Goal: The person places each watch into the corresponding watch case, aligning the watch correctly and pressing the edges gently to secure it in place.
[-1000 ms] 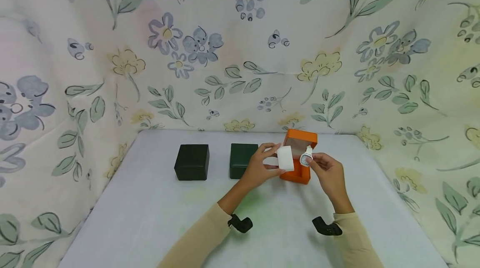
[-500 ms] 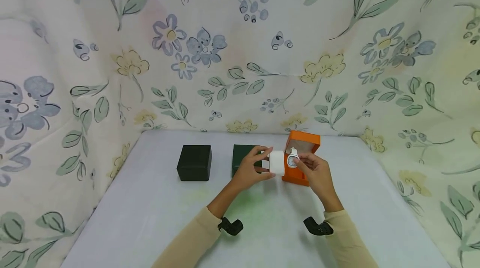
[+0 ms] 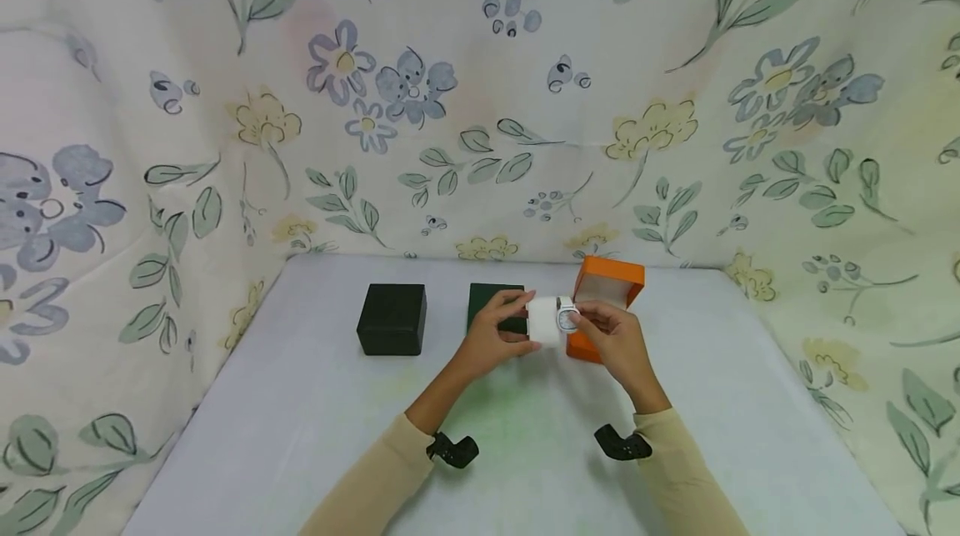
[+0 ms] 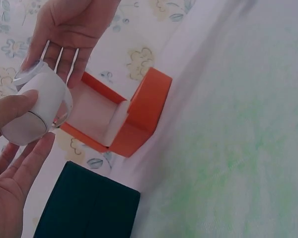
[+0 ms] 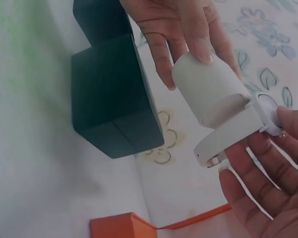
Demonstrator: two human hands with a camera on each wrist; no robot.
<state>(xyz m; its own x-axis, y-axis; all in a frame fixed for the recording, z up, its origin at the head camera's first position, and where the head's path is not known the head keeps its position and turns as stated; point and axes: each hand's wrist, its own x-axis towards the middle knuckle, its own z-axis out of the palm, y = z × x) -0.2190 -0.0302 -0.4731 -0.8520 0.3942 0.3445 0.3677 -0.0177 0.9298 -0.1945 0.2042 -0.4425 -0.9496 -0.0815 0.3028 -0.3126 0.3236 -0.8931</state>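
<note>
My left hand (image 3: 489, 338) holds a white watch cushion (image 3: 542, 322) at its ends, thumb on one side and fingers on the other. A white wristwatch (image 3: 567, 317) with a pale dial is pinched by my right hand (image 3: 617, 342) at its case. In the right wrist view the closed strap (image 5: 233, 134) forms a loop right at the cushion's end. The left wrist view has the loop overlapping the far end of the cushion (image 4: 45, 96). Both hands are raised in front of an orange box (image 3: 611, 269), whose lid stands up.
A dark green box (image 3: 497, 294) with its lid down sits behind my left hand. Farther left on the white table (image 3: 315, 403) is a black box (image 3: 392, 319), also closed. Floral cloth (image 3: 480, 186) hangs behind and at both sides.
Both hands have shifted left, away from the orange box. The right hand has brought the wristwatch from beside the cushion up against its right end.
</note>
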